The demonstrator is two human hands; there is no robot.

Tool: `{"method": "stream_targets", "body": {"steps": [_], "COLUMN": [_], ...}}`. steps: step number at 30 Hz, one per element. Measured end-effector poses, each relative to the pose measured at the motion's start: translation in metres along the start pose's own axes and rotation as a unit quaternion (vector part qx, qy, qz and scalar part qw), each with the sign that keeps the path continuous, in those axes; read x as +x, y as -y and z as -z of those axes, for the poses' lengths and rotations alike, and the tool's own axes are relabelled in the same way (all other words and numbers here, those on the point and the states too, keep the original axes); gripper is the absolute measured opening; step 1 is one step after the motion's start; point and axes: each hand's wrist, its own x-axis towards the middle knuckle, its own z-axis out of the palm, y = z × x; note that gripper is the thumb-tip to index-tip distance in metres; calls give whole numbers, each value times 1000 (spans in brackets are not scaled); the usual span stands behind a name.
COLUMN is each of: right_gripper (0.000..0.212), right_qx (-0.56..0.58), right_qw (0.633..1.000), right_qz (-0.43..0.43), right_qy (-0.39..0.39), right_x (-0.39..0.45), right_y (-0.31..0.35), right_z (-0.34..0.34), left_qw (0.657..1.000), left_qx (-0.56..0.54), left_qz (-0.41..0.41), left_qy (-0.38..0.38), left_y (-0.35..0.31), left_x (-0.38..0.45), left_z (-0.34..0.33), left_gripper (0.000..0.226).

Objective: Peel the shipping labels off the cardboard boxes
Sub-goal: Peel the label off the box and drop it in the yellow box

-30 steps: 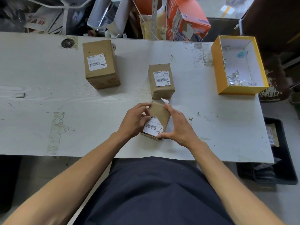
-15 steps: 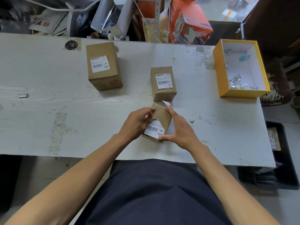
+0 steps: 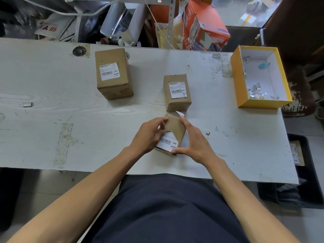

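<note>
At table (image 3: 52, 137) edge — both hands clamped on tilted box (image 3: 175, 128): left hand (image 3: 150, 135) at label (image 3: 168, 142), right hand (image 3: 196, 141) bracing side.

Three white labels carry print — upper left box label (image 3: 109, 71) reads "MX MXRC 03", middle box label (image 3: 177, 90) "22/42" and "MX", held box label (image 3: 168, 143) "MX MXRC".
</note>
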Motion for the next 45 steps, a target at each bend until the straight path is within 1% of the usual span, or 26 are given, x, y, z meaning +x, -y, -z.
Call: {"method": "stream_targets", "body": {"steps": [7,16,28,45], "right_gripper": [122,122,122,122], "right_qx": [7,14,16,25], "right_qw": [1000,1000,1000,1000], "right_qz": [-4,-2,-4,-2], "right_qy": [3,3,0,-1], "right_x": [1,0,0,-1], "right_y": [-1,-1,-2,-3], "right_z": [-1,-1,-2,-2], "left_qw": [1000,999,1000,999], "left_qx": [-16,-20,3,-4], "left_qz": [17,24,22,32], "left_qy": [12,14,14,11], "left_y": [-4,-6,-11,-13], "left_x": [-1,-1,-3,-3], "left_z": [3,5,4,6], "left_gripper": [41,42,41,39]}}
